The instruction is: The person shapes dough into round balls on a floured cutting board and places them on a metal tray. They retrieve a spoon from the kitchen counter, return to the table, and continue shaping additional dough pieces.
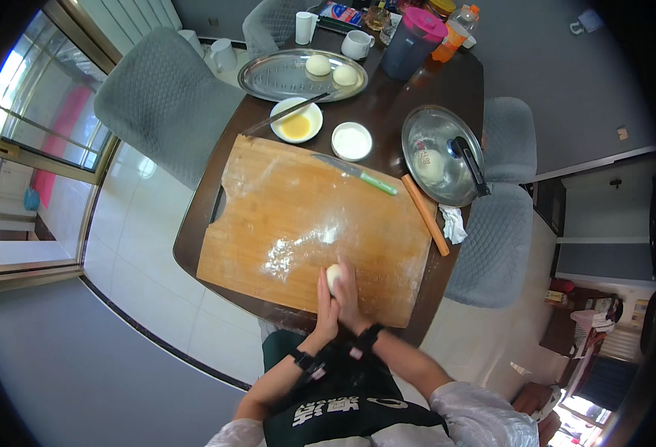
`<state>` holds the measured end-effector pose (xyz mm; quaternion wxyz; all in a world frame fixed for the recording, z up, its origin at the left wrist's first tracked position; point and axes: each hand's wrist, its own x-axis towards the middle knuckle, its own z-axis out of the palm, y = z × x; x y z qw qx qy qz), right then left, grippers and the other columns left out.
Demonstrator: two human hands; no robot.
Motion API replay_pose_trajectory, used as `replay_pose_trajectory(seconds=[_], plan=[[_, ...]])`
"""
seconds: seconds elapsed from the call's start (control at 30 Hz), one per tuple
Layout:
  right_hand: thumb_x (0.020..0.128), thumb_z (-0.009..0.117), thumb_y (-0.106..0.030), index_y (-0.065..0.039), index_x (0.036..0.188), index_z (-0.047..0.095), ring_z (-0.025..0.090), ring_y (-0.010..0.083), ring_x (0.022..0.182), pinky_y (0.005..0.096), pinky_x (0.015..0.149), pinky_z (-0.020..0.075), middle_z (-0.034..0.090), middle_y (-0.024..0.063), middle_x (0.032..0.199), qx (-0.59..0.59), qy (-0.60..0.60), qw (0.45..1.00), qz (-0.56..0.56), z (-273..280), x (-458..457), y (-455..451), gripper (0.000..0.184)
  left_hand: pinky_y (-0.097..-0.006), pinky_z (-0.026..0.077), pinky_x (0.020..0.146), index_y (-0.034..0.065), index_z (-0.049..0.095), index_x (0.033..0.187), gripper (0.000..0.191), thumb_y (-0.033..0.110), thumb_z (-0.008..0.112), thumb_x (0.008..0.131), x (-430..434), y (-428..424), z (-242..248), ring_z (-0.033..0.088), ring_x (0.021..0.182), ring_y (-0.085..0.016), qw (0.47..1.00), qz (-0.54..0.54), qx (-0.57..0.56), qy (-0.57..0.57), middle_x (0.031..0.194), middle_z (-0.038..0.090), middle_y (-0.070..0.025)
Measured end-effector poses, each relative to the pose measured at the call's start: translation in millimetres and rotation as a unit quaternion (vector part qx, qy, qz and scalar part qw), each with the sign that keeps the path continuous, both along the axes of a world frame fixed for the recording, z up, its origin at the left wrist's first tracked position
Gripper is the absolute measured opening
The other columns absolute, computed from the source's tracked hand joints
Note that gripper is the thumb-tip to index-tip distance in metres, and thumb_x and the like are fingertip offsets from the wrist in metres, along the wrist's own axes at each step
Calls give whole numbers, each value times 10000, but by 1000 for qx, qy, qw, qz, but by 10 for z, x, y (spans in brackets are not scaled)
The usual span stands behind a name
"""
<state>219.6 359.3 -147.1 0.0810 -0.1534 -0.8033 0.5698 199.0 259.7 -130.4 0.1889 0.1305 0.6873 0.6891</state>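
A ball of white dough (333, 277) lies between my two hands near the front edge of a floured wooden cutting board (272, 207). My left hand (326, 304) rests along its left side with the fingers held straight. My right hand (348, 296), slightly blurred, cups its right side. White flour (280, 260) is scattered on the board just beyond. A knife with a green handle (378, 182) lies near the board's far edge, and a wooden rolling pin (426, 215) lies along its right side.
Beyond the board stand a bowl of yellow liquid (296, 127) with chopsticks (286, 113) across it, a bowl of white powder (351, 142) and a metal tray (275, 78) with two dough balls (318, 65). A glass lid (442, 167) covers dough at the right, near a crumpled tissue (453, 224).
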Motion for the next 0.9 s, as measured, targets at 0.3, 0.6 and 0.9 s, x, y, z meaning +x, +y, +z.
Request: replay_pose_trajectory(seconds=[0.3, 0.6, 0.9], plan=[[1032, 348, -417, 81, 1458, 257, 230, 343, 1432, 422, 1172, 177, 266, 213, 1537, -40, -24, 999, 9, 117, -43, 69, 661, -382, 82, 1197, -56, 85, 1527, 829, 558, 283, 1006, 108, -41, 18, 105, 1492, -293, 1000, -7, 20, 6, 1608, 105, -198], [1023, 358, -430, 72, 1477, 232, 217, 356, 1443, 411, 1178, 164, 210, 235, 1564, -86, -22, 996, 13, 407, -277, 327, 688, -367, 92, 1196, -54, 89, 1527, 829, 558, 295, 1006, 4, -96, 53, 104, 1492, -284, 999, -21, 39, 10, 1610, 110, -191], [1020, 385, -387, 63, 1499, 175, 204, 360, 1450, 424, 1184, 137, 217, 245, 1552, -84, -54, 995, -15, 425, 151, 184, 690, -380, 90, 1194, -26, 117, 1532, 835, 588, 303, 998, -135, -36, -62, 99, 1495, -281, 999, 7, 37, -21, 1612, 118, -181]])
